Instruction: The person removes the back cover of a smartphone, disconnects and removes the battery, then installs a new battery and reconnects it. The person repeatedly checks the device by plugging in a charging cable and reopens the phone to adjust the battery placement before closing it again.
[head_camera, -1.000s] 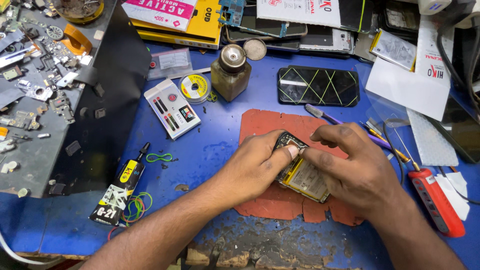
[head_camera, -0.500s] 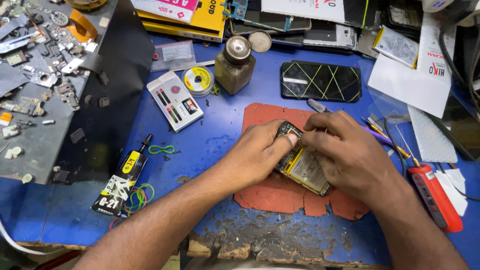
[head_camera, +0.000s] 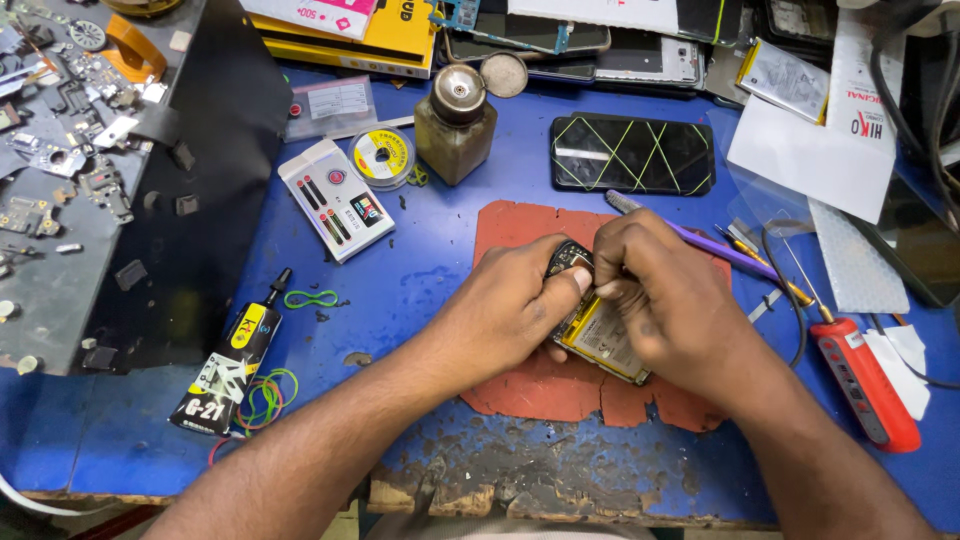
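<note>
The left hand and right hand had closed tighter on the opened yellow-battery phone, both gripping it over the torn red mat

Bare forearms, no sleeves, rings.

You've got an opened-up phone with its back off, yellow-edged silver battery and dark circuit board showing, lying flat and slanted on the torn red rubber mat. Its top end sits mostly hidden; the battery end pokes out toward you.
</note>
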